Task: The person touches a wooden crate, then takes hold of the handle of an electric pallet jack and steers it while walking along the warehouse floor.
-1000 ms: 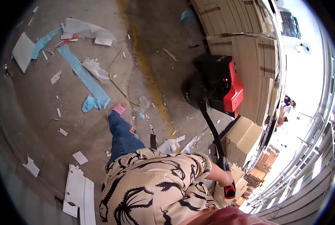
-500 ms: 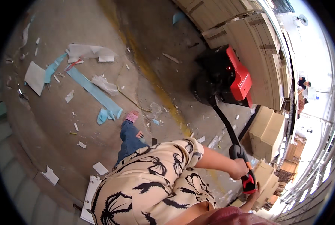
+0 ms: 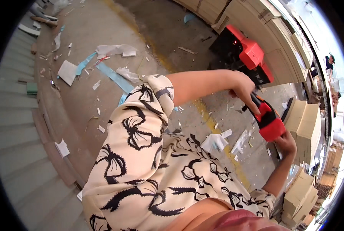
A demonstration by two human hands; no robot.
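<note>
A black and red tiller handle of a red and black electric pallet truck is raised in front of me. My left hand closes on its far side, fingers bent over the grip and thumb side by the red control. Against the handle's near red end rests my right hand, curled round the edge, with some of its fingers hidden behind it. The truck's body stands beyond the hands, close to stacked cartons.
Tall stacks of flat brown cartons line the right. More brown boxes sit nearer. Blue strips, white scraps and plastic litter the concrete floor, which has a worn yellow line. A ribbed wall runs along the left.
The handle has swung up toward me, and both hands have risen with it. My left arm now reaches across higher, and the view has shifted.
</note>
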